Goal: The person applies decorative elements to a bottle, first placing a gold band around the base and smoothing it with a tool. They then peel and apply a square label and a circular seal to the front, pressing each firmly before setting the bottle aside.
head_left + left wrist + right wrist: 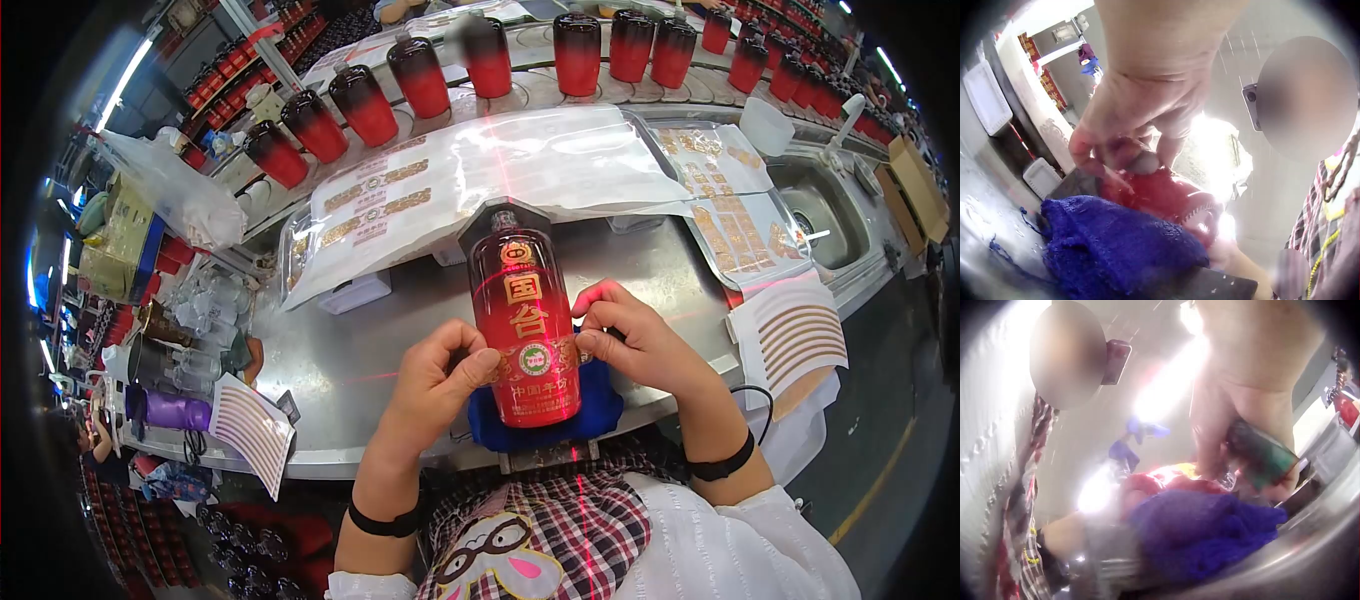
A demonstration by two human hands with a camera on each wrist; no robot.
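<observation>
A red-and-black bottle [520,300] with gold characters lies on a blue cloth pad [600,400], its neck pointing away. Across its lower body runs a gold-patterned strip [534,360] with a round green emblem. The left hand [430,385] pinches the strip's left end between thumb and curled forefinger. At the other end, the right hand [645,345] pinches the strip beside the bottle. In the left wrist view, fingers touch the red bottle [1154,194] above the blue cloth [1116,244]. The right wrist view shows the hand [1241,419] at the bottle, its fingertips partly hidden.
Several bottles [415,75] stand along a conveyor behind the metal table [400,320]. Printed sheets [450,170] cover the back; trays [740,230] with gold labels and a sink [825,215] are right. Strip sheets hang at left [245,425] and right [795,335].
</observation>
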